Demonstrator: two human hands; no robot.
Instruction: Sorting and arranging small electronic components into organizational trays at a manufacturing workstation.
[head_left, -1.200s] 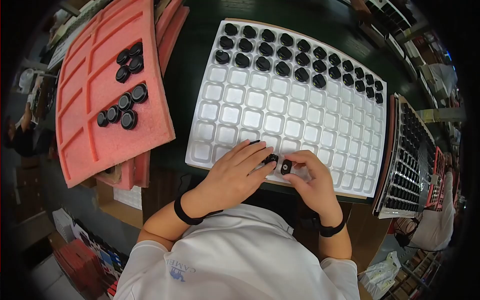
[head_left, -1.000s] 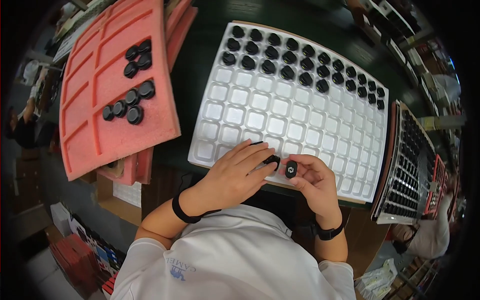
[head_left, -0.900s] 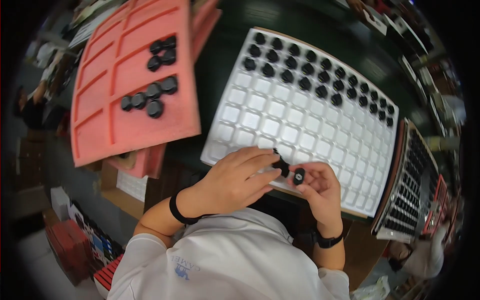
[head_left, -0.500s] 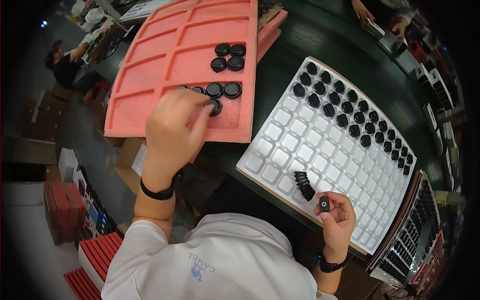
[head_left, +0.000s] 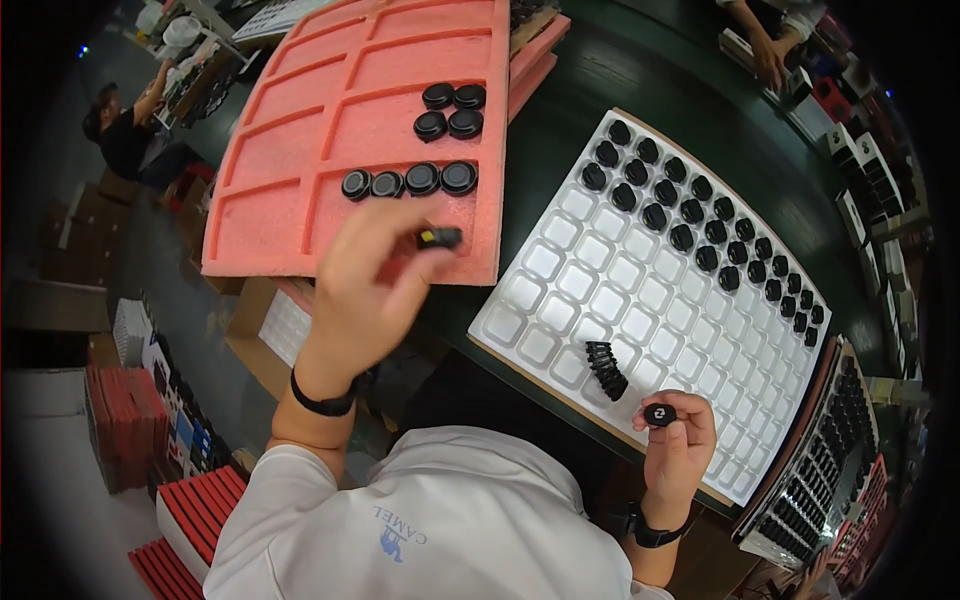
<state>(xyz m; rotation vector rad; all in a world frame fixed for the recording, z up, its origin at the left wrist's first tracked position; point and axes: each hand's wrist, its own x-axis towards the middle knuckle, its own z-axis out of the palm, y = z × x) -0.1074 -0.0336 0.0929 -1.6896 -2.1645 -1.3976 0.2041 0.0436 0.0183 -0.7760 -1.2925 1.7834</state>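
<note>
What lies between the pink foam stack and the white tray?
A strip of dark green tabletop separates pink foam stack and white tray, head view.

The foam tray (head_left: 265, 200) is salmon pink, the gridded tray (head_left: 522, 292) white, the table (head_left: 575, 125) dark green. The left hand (head_left: 372, 275) holds a black piece (head_left: 446, 238) with a yellow patch, the right hand (head_left: 686, 440) a black oval (head_left: 660, 414) with a white emblem.

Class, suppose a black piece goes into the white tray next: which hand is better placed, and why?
Probably the right hand: it holds a small black piece at the near edge of the white tray, while the left hand holds another black piece over the pink tray.
</note>
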